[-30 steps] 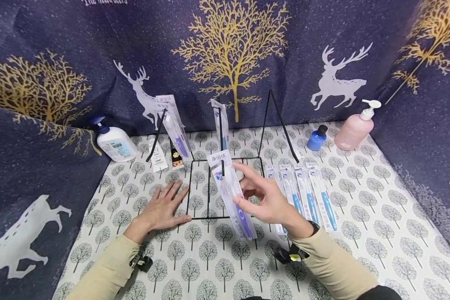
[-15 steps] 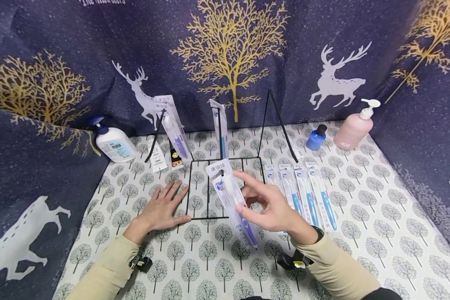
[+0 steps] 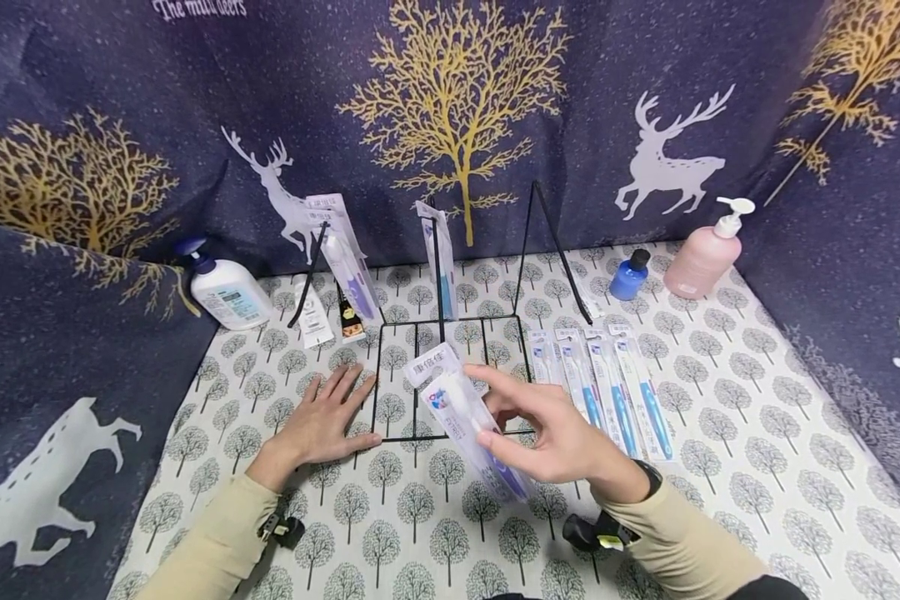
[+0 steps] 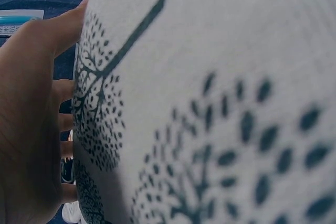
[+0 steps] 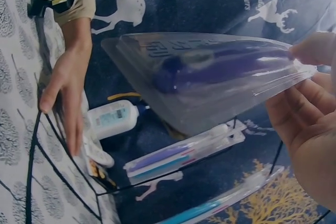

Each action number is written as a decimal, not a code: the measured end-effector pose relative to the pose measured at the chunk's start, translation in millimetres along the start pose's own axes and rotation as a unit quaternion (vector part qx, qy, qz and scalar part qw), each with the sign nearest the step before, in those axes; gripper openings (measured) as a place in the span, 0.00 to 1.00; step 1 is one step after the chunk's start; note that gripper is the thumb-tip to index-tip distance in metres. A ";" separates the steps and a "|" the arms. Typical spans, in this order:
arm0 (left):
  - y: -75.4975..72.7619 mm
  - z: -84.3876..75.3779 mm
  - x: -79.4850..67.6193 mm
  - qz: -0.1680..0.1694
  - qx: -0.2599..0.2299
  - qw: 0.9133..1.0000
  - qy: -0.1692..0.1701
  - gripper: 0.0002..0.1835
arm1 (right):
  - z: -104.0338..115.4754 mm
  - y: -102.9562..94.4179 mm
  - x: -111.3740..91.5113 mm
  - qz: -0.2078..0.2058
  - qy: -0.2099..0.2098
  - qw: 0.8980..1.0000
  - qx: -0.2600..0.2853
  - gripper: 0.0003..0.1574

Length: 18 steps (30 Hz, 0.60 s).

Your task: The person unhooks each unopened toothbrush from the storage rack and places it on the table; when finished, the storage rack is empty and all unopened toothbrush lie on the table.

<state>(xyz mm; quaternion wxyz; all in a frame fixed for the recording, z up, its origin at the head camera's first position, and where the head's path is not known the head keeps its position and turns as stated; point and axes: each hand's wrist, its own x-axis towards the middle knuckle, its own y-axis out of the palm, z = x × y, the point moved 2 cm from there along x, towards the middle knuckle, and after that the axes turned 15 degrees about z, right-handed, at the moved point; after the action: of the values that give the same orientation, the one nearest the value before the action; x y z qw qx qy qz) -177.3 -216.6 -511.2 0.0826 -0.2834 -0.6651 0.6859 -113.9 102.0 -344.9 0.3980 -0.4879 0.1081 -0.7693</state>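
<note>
In the head view my right hand [image 3: 555, 433] pinches a packaged toothbrush [image 3: 468, 425] with a purple handle between thumb and fingers. The pack is tilted, its printed top just in front of the middle arm of a black wire rack [image 3: 450, 437]. In the right wrist view the purple handle [image 5: 226, 66] shows through clear plastic. My left hand [image 3: 322, 429] lies flat on the patterned cloth with fingers spread, its thumb at the rack's front left corner. Packaged toothbrushes [image 3: 348, 267] hang on the rack's left arm, and a blue-handled one [image 3: 438, 258] hangs on the middle arm.
Several blue-handled packaged toothbrushes [image 3: 615, 396] lie in a row right of the rack. Behind stand a white pump bottle [image 3: 228, 292], a blue bottle [image 3: 630, 275] and a pink pump bottle [image 3: 703, 258]. A white tube [image 3: 313, 317] and a black tube [image 3: 350, 321] lie at left.
My right hand has drawn the purple toothbrush pack toward me and down, off the tip of the middle rack arm. My left hand has stayed in place.
</note>
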 end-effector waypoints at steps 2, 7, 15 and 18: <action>0.3 0.0 -0.5 0.000 0.001 1.000 0.001 0.51 | 1.7 -1.7 -2.4 0.001 -0.006 1.000 -0.007 0.38; 0.9 0.3 -0.9 0.001 0.006 1.000 -0.001 0.51 | 9.2 -10.5 -7.0 -0.010 -0.040 0.999 0.000 0.37; 1.9 0.6 0.2 0.007 0.006 1.000 0.000 0.51 | 22.7 -37.7 -19.3 -0.044 -0.094 0.994 0.013 0.37; 2.0 0.9 0.0 0.004 0.004 1.000 -0.001 0.51 | 29.2 -48.7 -21.8 -0.071 -0.096 0.993 0.013 0.36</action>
<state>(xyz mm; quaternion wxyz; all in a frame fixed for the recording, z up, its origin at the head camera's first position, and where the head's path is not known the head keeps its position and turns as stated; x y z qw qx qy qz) -177.2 -217.6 -513.1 0.0806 -0.2846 -0.6614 0.6892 -109.6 156.3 -317.8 0.3577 -0.5609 0.0245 -0.7462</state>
